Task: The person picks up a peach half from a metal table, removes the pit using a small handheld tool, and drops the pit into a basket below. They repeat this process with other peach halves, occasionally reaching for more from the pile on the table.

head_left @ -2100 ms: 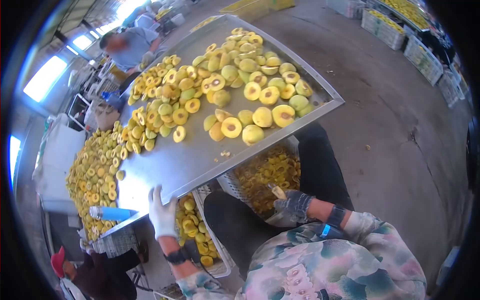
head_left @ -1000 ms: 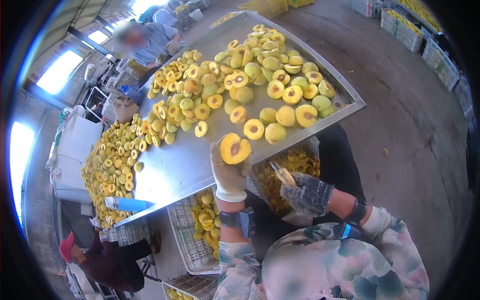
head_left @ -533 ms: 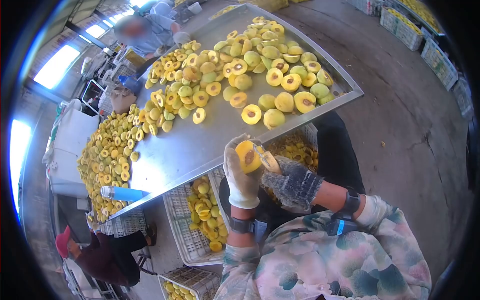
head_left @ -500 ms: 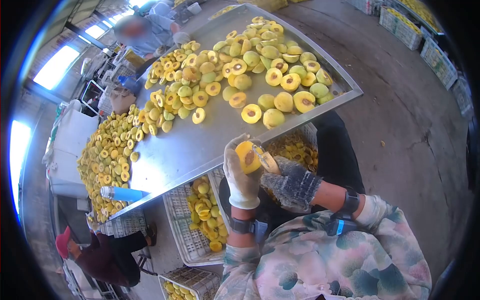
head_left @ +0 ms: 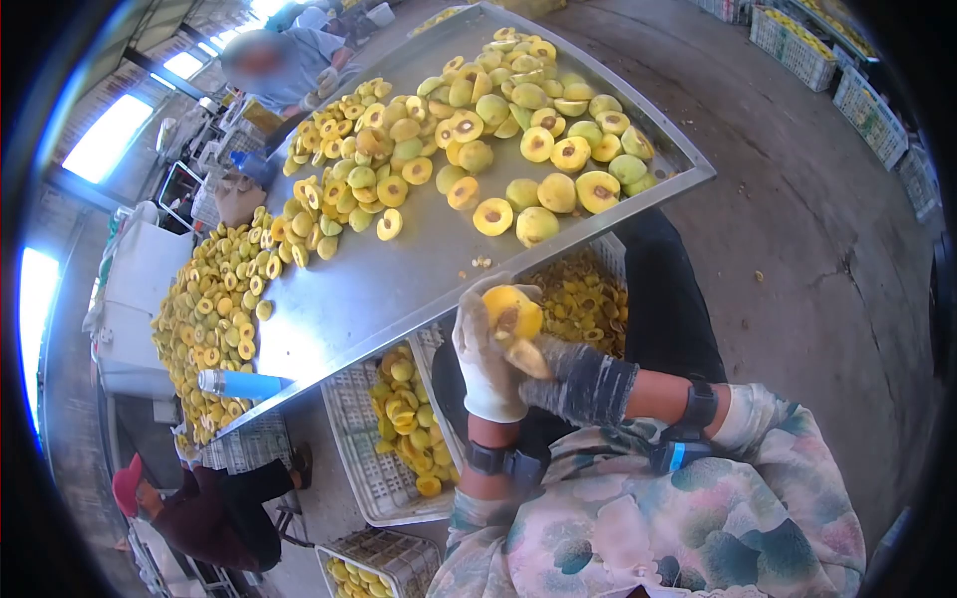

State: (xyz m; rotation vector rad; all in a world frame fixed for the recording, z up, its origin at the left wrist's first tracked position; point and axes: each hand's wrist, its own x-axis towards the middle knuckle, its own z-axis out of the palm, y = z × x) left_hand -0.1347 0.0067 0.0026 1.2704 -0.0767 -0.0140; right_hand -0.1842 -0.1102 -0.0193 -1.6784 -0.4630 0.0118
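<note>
My left hand (head_left: pixel 487 349), in a pale glove, is closed around a yellow fruit half (head_left: pixel 512 311) with a brown centre, just beyond the metal table's near edge. My right hand (head_left: pixel 581 383), in a dark grey glove, is closed on the handle of a small tool (head_left: pixel 528 357) against the fruit's lower side; the tool's tip is hidden. Both hands are close together above a crate of cut fruit pieces (head_left: pixel 583 299). Many halved fruits (head_left: pixel 478 110) lie cut side up or down on the metal table (head_left: pixel 359 289).
A blue bottle (head_left: pixel 242 385) lies at the table's near left edge. White crates of fruit (head_left: pixel 374 498) stand below it. One person (head_left: pixel 289 65) is across the table, another (head_left: pixel 209 508) at lower left. More crates (head_left: pixel 869 118) line the right.
The fruit half has turned in my left hand, and my right hand has moved in closer beneath it with the tool. Small bits now lie on the table edge near the hands.
</note>
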